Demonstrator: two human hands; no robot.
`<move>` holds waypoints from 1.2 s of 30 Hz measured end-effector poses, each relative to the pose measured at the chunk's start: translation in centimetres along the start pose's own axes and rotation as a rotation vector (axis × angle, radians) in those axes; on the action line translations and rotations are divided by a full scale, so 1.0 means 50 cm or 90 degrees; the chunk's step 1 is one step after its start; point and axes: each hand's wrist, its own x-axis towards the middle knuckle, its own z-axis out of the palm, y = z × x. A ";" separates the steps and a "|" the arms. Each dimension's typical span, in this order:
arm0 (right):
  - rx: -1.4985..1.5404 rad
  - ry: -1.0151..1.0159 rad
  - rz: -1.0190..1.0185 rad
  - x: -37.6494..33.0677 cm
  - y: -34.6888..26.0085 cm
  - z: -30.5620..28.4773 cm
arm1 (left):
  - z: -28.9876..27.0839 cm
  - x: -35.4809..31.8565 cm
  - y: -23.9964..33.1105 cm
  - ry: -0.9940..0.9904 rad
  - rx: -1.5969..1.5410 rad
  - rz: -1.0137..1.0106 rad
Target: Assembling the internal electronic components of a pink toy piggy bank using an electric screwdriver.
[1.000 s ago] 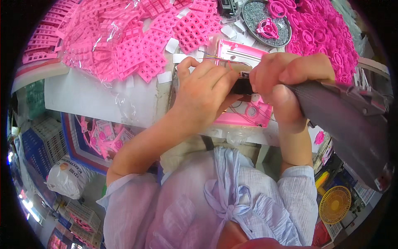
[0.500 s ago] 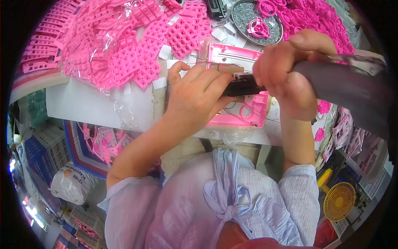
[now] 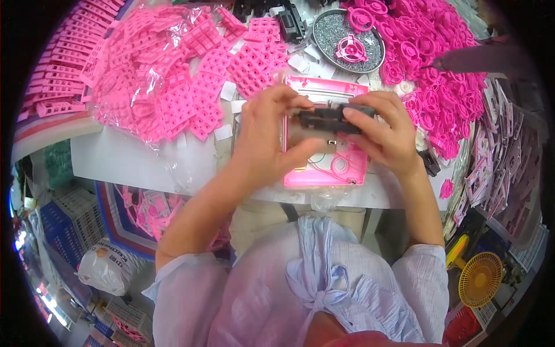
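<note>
Over an open pink plastic housing [image 3: 361,168], my two hands have a small black plastic part [image 3: 329,120] between them, blurred by motion. My right hand [image 3: 388,128] grips its right end, fingers on top. At the left end are the curled fingers of my left hand [image 3: 263,139], whose thumb stretches below the part, apart from it. Beneath, thin wires and a round ring moulding show inside the housing; my hands hide its middle. A dark power screwdriver [image 3: 483,61] is at the upper right, out of my hands.
Pink grid-like pieces [image 3: 185,110] are heaped at the left, partly under clear plastic. Behind the housing stands a round dish [image 3: 317,43] of small screws. Magenta ring parts [image 3: 433,98] pile up at the right. Another black part [image 3: 291,24] lies at the back.
My right hand has let go of the screwdriver, which has moved up and right. That hand now grips the black part, which sits level over the housing. My left thumb has spread away.
</note>
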 end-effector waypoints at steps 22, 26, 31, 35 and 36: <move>0.153 -0.004 0.129 -0.010 -0.013 0.022 | -0.012 -0.010 -0.006 0.054 0.167 0.151; 0.152 -0.004 0.113 -0.006 -0.012 0.019 | -0.017 -0.010 -0.004 0.047 0.174 0.145; 0.140 0.004 0.101 -0.008 -0.009 0.017 | -0.018 -0.013 -0.008 0.037 0.182 0.133; 0.145 0.011 0.095 -0.007 -0.013 0.015 | -0.017 -0.015 -0.009 0.038 0.182 0.135; 0.143 0.012 0.096 -0.007 -0.014 0.015 | -0.017 -0.015 -0.011 0.036 0.184 0.135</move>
